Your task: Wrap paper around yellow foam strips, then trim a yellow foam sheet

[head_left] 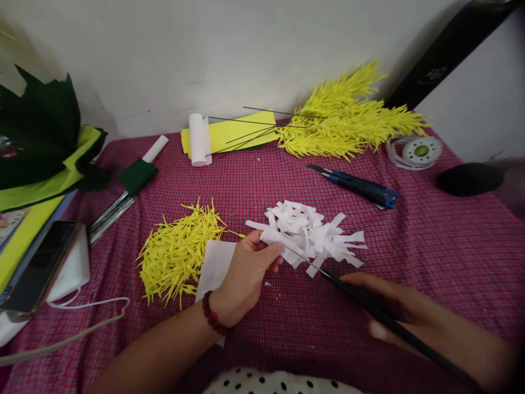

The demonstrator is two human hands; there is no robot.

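My left hand [250, 268] is closed, pinching a strip of white crepe paper [275, 237] between thumb and fingers. In my right hand [410, 312] is a long black tool with a thin metal blade [361, 298], seen edge-on, so its exact kind is unclear. Its tip meets the paper right by my left thumb. Just beyond lies a loose pile of cut white strips [303, 224]. Left of my left hand sits a heap of twisted yellow paper pieces [178, 257]. A flat white sheet [215, 262] is partly hidden under my left wrist.
Farther back are a blue utility knife [356, 186], yellow feathery stems [344, 123], a white roll [199, 139], yellow paper [241, 131] and a spool [420, 151]. A phone [43, 262], a cable [94, 325] and a dark green wrapped bundle [41, 131] occupy the left side.
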